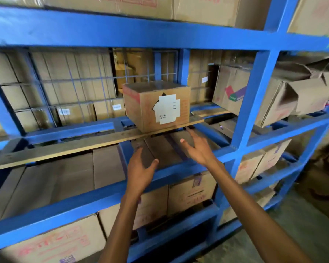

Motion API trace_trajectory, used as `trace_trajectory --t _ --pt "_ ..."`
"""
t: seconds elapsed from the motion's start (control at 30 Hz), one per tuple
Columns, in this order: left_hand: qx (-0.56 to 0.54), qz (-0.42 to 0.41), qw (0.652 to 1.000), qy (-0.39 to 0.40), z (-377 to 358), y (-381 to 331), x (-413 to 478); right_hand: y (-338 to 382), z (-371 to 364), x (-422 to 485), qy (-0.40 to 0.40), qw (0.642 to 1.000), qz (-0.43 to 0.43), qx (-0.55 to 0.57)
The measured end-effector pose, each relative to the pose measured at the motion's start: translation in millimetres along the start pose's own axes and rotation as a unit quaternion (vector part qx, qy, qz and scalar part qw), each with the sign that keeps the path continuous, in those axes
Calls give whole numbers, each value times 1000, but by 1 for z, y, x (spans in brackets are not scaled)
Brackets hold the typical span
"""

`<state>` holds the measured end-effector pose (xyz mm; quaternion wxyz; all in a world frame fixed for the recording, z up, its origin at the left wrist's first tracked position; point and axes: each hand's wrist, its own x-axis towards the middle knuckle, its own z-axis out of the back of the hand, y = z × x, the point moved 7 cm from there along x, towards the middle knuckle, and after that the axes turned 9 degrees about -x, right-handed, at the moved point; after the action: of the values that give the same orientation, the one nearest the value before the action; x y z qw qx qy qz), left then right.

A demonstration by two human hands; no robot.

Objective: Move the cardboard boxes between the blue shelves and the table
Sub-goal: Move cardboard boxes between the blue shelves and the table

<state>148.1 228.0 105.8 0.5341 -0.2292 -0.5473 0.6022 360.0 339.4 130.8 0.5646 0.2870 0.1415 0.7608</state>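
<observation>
A small cardboard box (157,105) with a white label stands on a wooden plank (68,147) laid across the middle level of the blue shelves (121,33). Both my hands are raised in front of that level, just below the box and apart from it. My left hand (140,171) is open with fingers spread, under the box's left corner. My right hand (196,147) is open too, its fingertips close to the plank's edge beneath the box's right corner. Neither hand holds anything.
Large cardboard boxes (64,186) fill the level below and the one above. A box with a coloured logo (234,90) leans at the right, beside an open crumpled box (302,92). A blue upright post (254,95) divides the bays. Wire mesh backs the shelf.
</observation>
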Motion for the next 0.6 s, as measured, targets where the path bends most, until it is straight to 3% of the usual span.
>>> trace_trajectory --t 0.5,0.6 --pt "-92 25 995 5 -45 27 233 -58 4 259 -43 975 -142 168" --pt "-114 71 991 6 -57 39 254 -64 -6 282 -37 961 -144 234"
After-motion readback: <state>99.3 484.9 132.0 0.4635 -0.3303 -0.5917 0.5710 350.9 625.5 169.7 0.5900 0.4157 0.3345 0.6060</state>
